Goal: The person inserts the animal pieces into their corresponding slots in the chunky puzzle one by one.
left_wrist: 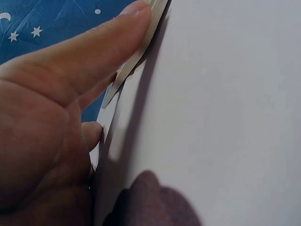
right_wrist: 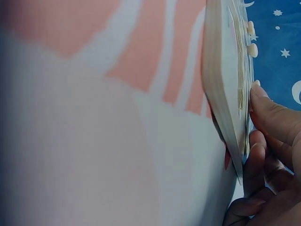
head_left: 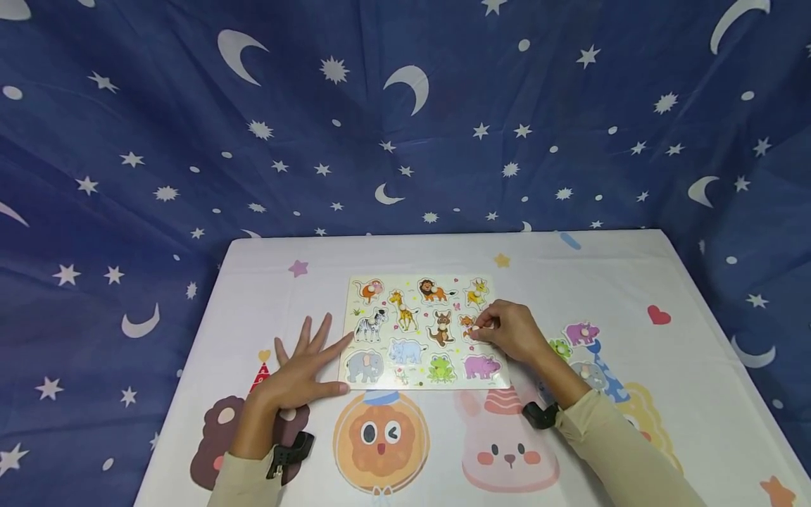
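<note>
A wooden animal peg puzzle board (head_left: 405, 280) lies flat on the table, its edge (left_wrist: 136, 59) seen side-on in the left wrist view. My left hand (head_left: 298, 377) is spread beside it, thumb and index fingertips at the board's left edge. At the right side, my right hand (head_left: 516, 331) pinches the knob of a small orange animal piece (head_left: 466, 324) at its spot on the board; the fingers partly cover it. Above that is a yellow animal piece (head_left: 477, 291), and to its left a kangaroo piece (head_left: 441, 328). A purple hippo picture (head_left: 481, 367) shows below.
Right of the board, near the right forearm, lie a loose hippo piece (head_left: 581, 333), a frog piece (head_left: 560, 348) and an elephant piece (head_left: 589, 374). The white tablecloth (head_left: 304, 296) carries printed cartoon animals. A blue star-patterned curtain (head_left: 456, 162) hangs behind the table.
</note>
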`<state>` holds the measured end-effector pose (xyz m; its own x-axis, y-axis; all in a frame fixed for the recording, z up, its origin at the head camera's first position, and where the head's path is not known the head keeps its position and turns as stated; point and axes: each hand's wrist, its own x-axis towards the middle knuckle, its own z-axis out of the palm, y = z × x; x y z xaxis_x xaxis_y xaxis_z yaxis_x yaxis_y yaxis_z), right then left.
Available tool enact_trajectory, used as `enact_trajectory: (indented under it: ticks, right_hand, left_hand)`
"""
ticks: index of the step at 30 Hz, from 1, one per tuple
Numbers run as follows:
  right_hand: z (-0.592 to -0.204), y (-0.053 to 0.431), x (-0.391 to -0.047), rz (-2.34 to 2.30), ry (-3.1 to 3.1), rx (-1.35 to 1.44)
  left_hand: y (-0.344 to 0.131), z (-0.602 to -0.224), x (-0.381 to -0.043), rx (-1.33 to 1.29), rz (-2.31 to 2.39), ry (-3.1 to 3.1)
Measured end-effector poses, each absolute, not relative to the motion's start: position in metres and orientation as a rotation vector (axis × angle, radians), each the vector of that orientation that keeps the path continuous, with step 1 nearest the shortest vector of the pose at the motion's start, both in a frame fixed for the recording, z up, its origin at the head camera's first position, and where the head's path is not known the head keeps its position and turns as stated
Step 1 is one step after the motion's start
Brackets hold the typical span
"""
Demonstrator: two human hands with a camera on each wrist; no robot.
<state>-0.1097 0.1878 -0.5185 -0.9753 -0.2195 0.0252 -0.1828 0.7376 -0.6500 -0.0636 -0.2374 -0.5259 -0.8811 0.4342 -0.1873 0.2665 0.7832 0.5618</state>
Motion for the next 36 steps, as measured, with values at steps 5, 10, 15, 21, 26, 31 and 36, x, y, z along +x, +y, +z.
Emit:
enact_trajectory:
  ticks: [5, 10, 15, 21, 26, 31, 36]
  right_hand:
    - [-0.516, 0.195, -0.106, -1.087, 2.865, -0.303]
    - [-0.514, 0.209, -0.1, -1.079, 2.866, -0.205]
    - [-0.505, 0.228, -0.094, -1.089, 2.91, -0.129]
    - [-0.493, 0.259, -0.089, -1.129, 2.966, -0.064]
    - [-0.488, 0.286, -0.083, -1.143, 2.98, 0.016]
    - [-0.484, 0.31, -0.078, -1.105, 2.963, 0.14]
    - [-0.486, 0.328, -0.074, -1.048, 2.919, 0.244]
  left_hand:
    - [-0.237, -0.525, -0.064, 0.539, 0.768, 2.668]
    - [-0.236, -0.525, -0.063, 0.536, 0.762, 2.665]
    - [-0.235, -0.525, -0.062, 0.537, 0.765, 2.668]
    - [-0.236, -0.523, -0.062, 0.54, 0.768, 2.672]
    - [-0.238, -0.524, -0.062, 0.538, 0.76, 2.677]
    - [-0.237, -0.525, -0.062, 0.544, 0.755, 2.678]
    - [-0.237, -0.525, -0.063, 0.541, 0.762, 2.676]
